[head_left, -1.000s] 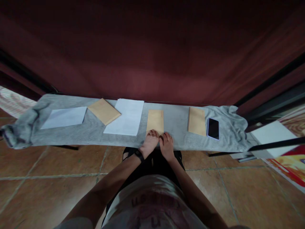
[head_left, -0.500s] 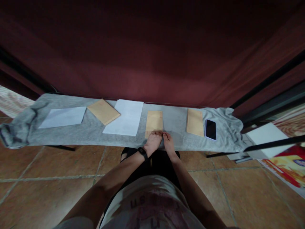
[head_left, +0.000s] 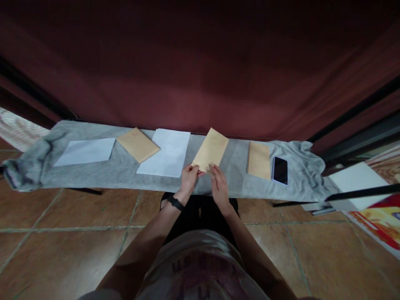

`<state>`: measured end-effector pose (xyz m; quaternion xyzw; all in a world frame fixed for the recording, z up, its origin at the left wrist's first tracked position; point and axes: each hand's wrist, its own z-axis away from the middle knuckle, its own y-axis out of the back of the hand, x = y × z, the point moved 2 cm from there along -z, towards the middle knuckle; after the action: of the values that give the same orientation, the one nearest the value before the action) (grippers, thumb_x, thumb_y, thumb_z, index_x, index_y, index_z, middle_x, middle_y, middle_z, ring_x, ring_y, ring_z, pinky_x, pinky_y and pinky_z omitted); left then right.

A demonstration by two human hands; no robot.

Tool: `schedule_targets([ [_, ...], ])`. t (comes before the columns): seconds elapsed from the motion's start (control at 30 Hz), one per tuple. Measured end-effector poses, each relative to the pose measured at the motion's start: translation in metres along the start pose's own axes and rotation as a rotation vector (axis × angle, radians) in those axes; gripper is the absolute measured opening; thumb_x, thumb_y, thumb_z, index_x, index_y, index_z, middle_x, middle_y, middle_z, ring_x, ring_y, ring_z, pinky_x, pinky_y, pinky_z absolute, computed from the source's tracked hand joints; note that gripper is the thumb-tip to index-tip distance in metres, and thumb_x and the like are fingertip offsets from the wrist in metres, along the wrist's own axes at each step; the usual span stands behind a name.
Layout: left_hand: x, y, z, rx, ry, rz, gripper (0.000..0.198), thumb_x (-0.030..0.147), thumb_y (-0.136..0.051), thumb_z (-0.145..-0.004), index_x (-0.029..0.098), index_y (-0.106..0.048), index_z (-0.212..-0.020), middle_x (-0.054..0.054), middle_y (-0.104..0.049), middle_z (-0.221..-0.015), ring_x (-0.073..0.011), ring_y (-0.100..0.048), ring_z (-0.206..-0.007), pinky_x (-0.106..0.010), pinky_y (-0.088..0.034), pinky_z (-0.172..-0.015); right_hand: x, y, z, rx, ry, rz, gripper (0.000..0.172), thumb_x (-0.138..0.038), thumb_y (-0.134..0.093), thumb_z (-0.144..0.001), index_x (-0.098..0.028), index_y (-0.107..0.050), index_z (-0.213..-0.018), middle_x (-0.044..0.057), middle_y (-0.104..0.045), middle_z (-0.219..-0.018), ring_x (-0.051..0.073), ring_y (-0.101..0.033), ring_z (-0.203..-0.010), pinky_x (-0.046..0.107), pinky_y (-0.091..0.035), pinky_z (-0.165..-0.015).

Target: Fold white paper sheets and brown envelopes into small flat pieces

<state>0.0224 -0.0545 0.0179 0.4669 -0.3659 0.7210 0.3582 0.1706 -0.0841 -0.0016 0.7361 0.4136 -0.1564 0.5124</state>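
Note:
A brown paper envelope (head_left: 211,148) is tilted to the right, its near edge raised between my hands. My left hand (head_left: 189,177) pinches its near left corner and wears a black wristband. My right hand (head_left: 219,185) holds the near right part with thumb and fingers. The envelope's upward face looks plain. Left of it lie white paper sheets (head_left: 168,152), with a stack of brown envelopes (head_left: 137,145) partly over them. To the right a second envelope stack (head_left: 259,160) rests flat.
A grey cloth (head_left: 125,177) covers the narrow table. A folded white sheet (head_left: 86,151) lies at the left, a phone (head_left: 280,170) at the right. Behind the table rises a dark red surface (head_left: 187,83). A white box (head_left: 356,183) stands beyond the right end.
The envelope has been lifted at its near edge and angled to the right. Print seen on its face earlier no longer shows. My hands have moved apart.

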Motion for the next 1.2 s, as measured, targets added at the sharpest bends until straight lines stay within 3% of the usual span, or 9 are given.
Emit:
schedule_targets([
  [0.2, -0.046, 0.014, 0.019, 0.008, 0.126, 0.004, 0.026, 0.031, -0.076, -0.071, 0.018, -0.054, -0.073, 0.001, -0.066, -0.060, -0.0127, -0.066, -0.055, -0.025, -0.057, -0.059, -0.003, -0.025, 0.026, -0.272, 0.116, 0.257, 0.050, -0.031, -0.033, -0.107, -0.016, -0.041, -0.154, 0.010, -0.047, -0.156, 0.021, -0.041, -0.146, 0.043, -0.031, -0.122],
  [0.37, -0.045, 0.025, 0.020, -0.063, 0.206, -0.095, 0.027, 0.035, -0.075, -0.077, 0.017, -0.057, -0.070, -0.004, -0.069, -0.061, -0.0162, -0.069, -0.053, -0.027, -0.058, -0.056, 0.009, -0.027, 0.042, -0.293, 0.134, 0.361, 0.055, -0.038, -0.037, -0.106, -0.014, -0.036, -0.156, 0.013, -0.042, -0.159, 0.024, -0.038, -0.148, 0.047, -0.028, -0.123],
  [0.53, -0.039, 0.044, 0.027, -0.112, 0.187, -0.227, 0.039, 0.047, -0.069, -0.083, 0.018, -0.058, -0.060, -0.001, -0.060, -0.048, -0.0124, -0.056, -0.038, -0.021, -0.045, -0.040, 0.017, -0.024, 0.046, -0.268, 0.129, 0.387, 0.057, -0.038, -0.038, -0.106, -0.015, -0.034, -0.157, 0.013, -0.041, -0.159, 0.026, -0.038, -0.148, 0.050, -0.025, -0.123],
  [0.63, -0.036, 0.044, 0.038, -0.170, -0.077, -0.429, 0.039, 0.047, -0.059, -0.092, 0.020, -0.062, -0.065, -0.002, -0.065, -0.057, -0.0144, -0.063, -0.051, -0.024, -0.053, -0.054, 0.020, -0.026, 0.047, -0.260, 0.121, 0.397, 0.055, -0.037, -0.039, -0.106, -0.014, -0.036, -0.156, 0.013, -0.041, -0.159, 0.026, -0.037, -0.148, 0.050, -0.024, -0.124],
  [0.7, -0.035, 0.032, 0.043, -0.296, -0.378, -0.667, 0.036, 0.043, -0.047, -0.099, 0.019, -0.071, -0.087, -0.008, -0.076, -0.088, -0.0195, -0.072, -0.085, -0.032, -0.058, -0.082, 0.022, -0.027, 0.049, -0.259, 0.123, 0.406, 0.053, -0.034, -0.041, -0.105, -0.014, -0.040, -0.154, 0.013, -0.044, -0.158, 0.027, -0.036, -0.149, 0.051, -0.024, -0.123],
  [0.8, -0.040, 0.009, 0.038, -0.498, -0.678, -1.047, 0.044, 0.040, -0.039, -0.104, 0.016, -0.060, -0.134, -0.013, -0.058, -0.145, -0.0241, -0.048, -0.140, -0.043, -0.037, -0.119, 0.025, -0.028, 0.050, -0.265, 0.141, 0.418, 0.048, -0.029, -0.046, -0.102, -0.012, -0.048, -0.147, 0.014, -0.050, -0.153, 0.027, -0.036, -0.148, 0.051, -0.026, -0.123],
  [0.9, -0.048, -0.006, 0.018, -0.550, -0.735, -1.356, 0.058, 0.045, -0.038, -0.104, 0.012, -0.043, -0.151, -0.013, -0.037, -0.162, -0.0256, -0.026, -0.153, -0.047, -0.021, -0.126, 0.024, -0.027, 0.049, -0.273, 0.164, 0.419, 0.048, -0.026, -0.047, -0.101, -0.008, -0.051, -0.145, 0.017, -0.054, -0.149, 0.028, -0.041, -0.145, 0.050, -0.027, -0.122],
  [1.07, -0.049, -0.019, -0.024, -0.573, -0.735, -1.496, 0.062, 0.048, -0.031, -0.105, 0.014, -0.035, -0.157, -0.009, -0.029, -0.166, -0.0230, -0.019, -0.155, -0.044, -0.014, -0.127, 0.019, -0.025, 0.045, -0.236, 0.128, 0.417, 0.046, -0.031, -0.045, -0.103, -0.008, -0.055, -0.142, 0.017, -0.059, -0.144, 0.028, -0.046, -0.142, 0.049, -0.029, -0.122],
  [1.2, -0.044, -0.032, -0.051, -0.562, -0.732, -1.523, 0.064, 0.047, -0.030, -0.104, 0.013, -0.031, -0.158, -0.009, -0.025, -0.167, -0.0241, -0.016, -0.156, -0.047, -0.011, -0.128, 0.018, -0.025, 0.044, -0.232, 0.124, 0.418, 0.050, -0.032, -0.044, -0.104, -0.010, -0.046, -0.149, 0.015, -0.054, -0.149, 0.028, -0.044, -0.143, 0.049, -0.028, -0.121],
])
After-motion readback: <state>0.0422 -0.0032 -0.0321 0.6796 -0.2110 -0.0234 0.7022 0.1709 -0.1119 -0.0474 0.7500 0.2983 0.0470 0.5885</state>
